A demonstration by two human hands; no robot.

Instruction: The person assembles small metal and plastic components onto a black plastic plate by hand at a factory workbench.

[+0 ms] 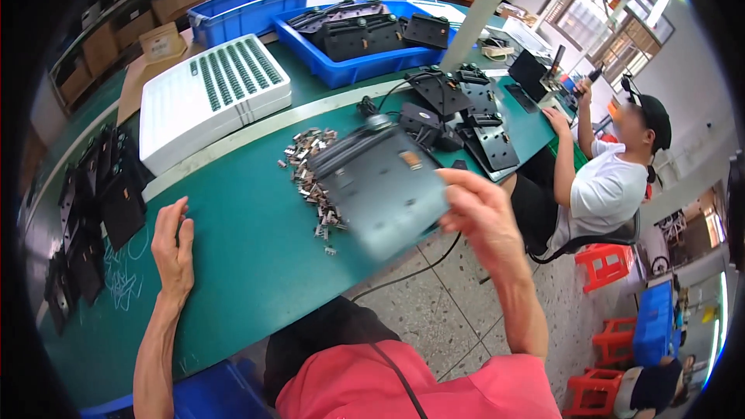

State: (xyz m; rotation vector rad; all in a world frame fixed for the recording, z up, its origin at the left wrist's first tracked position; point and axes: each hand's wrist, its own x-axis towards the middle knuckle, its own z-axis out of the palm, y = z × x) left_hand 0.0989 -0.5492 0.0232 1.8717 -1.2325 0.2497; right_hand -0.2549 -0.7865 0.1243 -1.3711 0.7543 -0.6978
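My right hand (pixel 481 213) grips a flat black device housing (pixel 388 194) by its right edge, holding it up over the front of the green table. The housing has a thick rounded bar along its far edge and a small copper-coloured patch; motion blurs its near edge. Behind it lies a heap of small metal connectors (pixel 312 174), partly hidden. My left hand (pixel 174 248) rests on the table at the left with nothing in it, fingers stretched out. Nearest to it are several black housings (pixel 123 209) along the table's left side.
A white foam tray (pixel 174 120) carries rows of small green parts. Behind it are a blue bin (pixel 252 15) and a blue tray (pixel 341 70) of black housings. More housings (pixel 493 143) and cables lie at right, beside a seated co-worker (pixel 605 186). A pillar (pixel 471 19) rises from the table.
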